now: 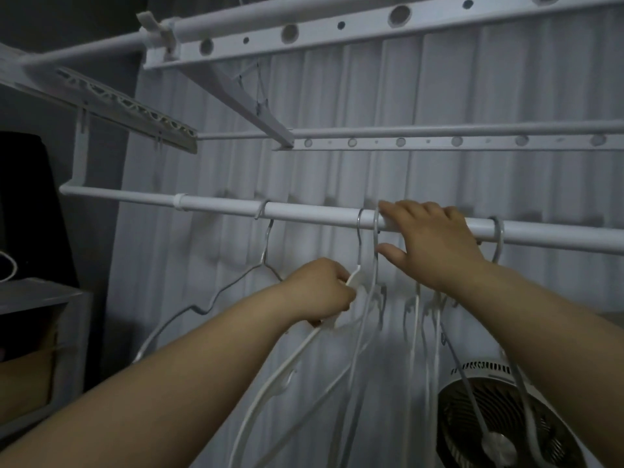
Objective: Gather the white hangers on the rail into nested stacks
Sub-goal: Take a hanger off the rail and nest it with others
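A white rail (304,212) runs across the view at chest height. Several white hangers (368,319) hang from it in a loose bunch below my hands. My left hand (320,292) is closed around the neck and shoulder of one white hanger (287,369) whose hook sits on the rail. My right hand (432,244) rests over the rail on top of the hooks, fingers spread, thumb below the rail. A thin wire hanger (216,298) hangs apart at the left. Another hook (498,238) sits on the rail right of my right hand.
A perforated drying rack bar (439,141) and more bars run above the rail. White pleated curtains (337,96) hang behind. A round fan (506,430) stands at lower right. A grey shelf (40,295) with a dark object is at the left.
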Available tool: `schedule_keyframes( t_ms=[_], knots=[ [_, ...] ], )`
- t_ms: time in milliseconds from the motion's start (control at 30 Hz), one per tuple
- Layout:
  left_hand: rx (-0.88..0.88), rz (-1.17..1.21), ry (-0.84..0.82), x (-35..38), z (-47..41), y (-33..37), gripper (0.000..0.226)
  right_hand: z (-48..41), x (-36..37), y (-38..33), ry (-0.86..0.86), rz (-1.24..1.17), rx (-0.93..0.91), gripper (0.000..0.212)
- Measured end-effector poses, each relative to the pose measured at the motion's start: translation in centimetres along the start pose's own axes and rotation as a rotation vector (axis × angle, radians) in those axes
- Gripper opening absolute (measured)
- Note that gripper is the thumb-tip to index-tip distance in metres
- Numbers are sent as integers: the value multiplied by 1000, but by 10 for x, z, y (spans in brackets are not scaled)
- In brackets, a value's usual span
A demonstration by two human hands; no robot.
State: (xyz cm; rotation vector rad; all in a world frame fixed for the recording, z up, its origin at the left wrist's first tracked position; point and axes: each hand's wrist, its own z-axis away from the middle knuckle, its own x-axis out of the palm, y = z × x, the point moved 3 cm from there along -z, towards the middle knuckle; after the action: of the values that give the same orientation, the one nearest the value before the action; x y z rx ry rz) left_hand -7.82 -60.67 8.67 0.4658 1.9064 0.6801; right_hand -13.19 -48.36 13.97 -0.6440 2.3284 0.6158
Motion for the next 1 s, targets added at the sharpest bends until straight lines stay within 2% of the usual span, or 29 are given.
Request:
schedule_keyframes(
  t_ms=[67, 233, 300, 400, 467, 567, 633, 733, 900, 1000],
  knots=[
    [23, 5, 83, -13, 2, 0, 39, -2, 2, -1, 11, 25, 4, 62],
    [75, -275, 594, -63, 13, -10, 27, -3, 4, -1, 13, 53, 8, 61],
    [25, -426, 643, -72, 14, -25, 35, -3, 5, -1, 14, 57, 6, 61],
    [-133, -578, 513, -76, 12, -55, 57, -3, 4, -3, 23, 53, 3, 59],
    [-231, -593, 403, -77, 14, -75, 60, -3, 4, -3, 27, 60, -4, 59],
    [-367, -674, 224, -77, 17, -96, 43, -2, 5, -3, 40, 68, -6, 58],
    [-434, -647, 161, -78, 16, -106, 29, -3, 5, -4, 48, 75, -8, 58],
    [-464, -629, 142, -80, 13, -109, 22, -4, 7, -5, 48, 89, -12, 58],
    [-467, -667, 120, -82, 5, -95, 32, -3, 6, -3, 59, 80, -11, 58],
    [-416, -659, 155, -88, -6, -83, 29, -3, 5, -3, 56, 77, -17, 59]
  ],
)
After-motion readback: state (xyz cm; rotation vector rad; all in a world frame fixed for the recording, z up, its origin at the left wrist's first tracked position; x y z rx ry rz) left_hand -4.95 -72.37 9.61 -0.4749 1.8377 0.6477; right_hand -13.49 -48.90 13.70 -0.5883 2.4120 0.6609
